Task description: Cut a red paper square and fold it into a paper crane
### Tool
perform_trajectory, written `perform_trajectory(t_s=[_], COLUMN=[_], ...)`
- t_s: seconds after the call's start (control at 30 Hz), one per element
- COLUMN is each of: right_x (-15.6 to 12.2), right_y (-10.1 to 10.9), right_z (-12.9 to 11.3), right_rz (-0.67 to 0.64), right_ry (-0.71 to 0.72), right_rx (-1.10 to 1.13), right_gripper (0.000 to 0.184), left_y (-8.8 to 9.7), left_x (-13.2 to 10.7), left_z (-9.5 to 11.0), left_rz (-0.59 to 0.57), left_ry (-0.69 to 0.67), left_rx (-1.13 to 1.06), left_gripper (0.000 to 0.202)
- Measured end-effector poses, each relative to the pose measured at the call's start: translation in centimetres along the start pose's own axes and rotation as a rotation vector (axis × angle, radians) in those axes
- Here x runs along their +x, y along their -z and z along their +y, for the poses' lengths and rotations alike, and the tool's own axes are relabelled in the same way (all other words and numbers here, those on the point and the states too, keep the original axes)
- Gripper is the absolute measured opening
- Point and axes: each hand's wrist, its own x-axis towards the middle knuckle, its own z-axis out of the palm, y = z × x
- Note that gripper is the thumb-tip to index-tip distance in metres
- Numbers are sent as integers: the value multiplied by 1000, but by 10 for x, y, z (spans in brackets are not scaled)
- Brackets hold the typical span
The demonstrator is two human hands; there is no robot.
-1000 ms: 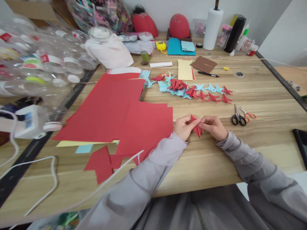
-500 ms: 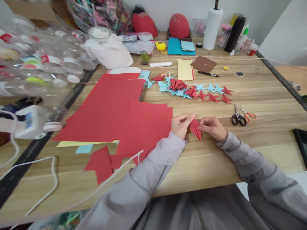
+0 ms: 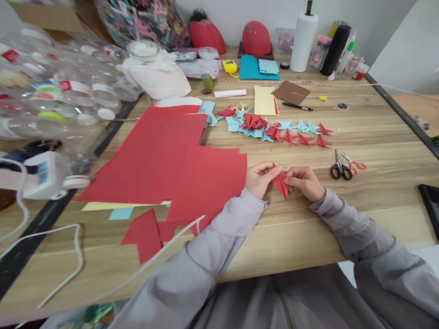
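Note:
A small folded red paper piece [image 3: 281, 183] rests with its point toward me on the wooden table [image 3: 377, 137]. My left hand [image 3: 259, 179] pinches its upper left edge. My right hand [image 3: 305, 182] pinches its right side, fingers curled in. Both hands sit just right of a stack of large red paper sheets [image 3: 164, 160]. Beyond them lies a row of finished red and blue folded paper shapes [image 3: 274, 128].
Two pairs of scissors [image 3: 345, 167] lie right of my hands. A dark tablet [image 3: 431, 201] sits at the right edge. Red paper scraps [image 3: 147, 233] and a white cord [image 3: 68, 269] are near left. Plastic bottles [image 3: 61, 91], a paper towel roll [image 3: 303, 41] and a pen [image 3: 297, 106] stand further back.
My hands shifted slightly on the red piece. My left fingers moved off it and back onto its upper edge, and the piece tilted a little.

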Motion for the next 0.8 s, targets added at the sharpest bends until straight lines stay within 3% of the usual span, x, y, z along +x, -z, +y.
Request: perform_trajectory(t_s=[0.1,0.2,0.37,0.6,0.8], right_x=[0,0,-1,0,2], right_y=[-1,-1,-1,-2,-1], right_z=[-1,-2,-1,4,9], right_rz=[-14,-21,28,-58,-21], right_ry=[-1,2,23,65,112], right_rx=[-1,4,15,-89,-153], right_gripper=[25,27,33,35,41], left_y=[2,2,0,-1,0], left_x=[-1,-1,-3,-4,-4], left_z=[0,-1,2,4,5], left_rz=[2,17,-66,-4,-135], left_ry=[-87,-83,-82,-178,20], left_rx=[113,80,156,199,89], left_gripper=[25,27,19,13,21])
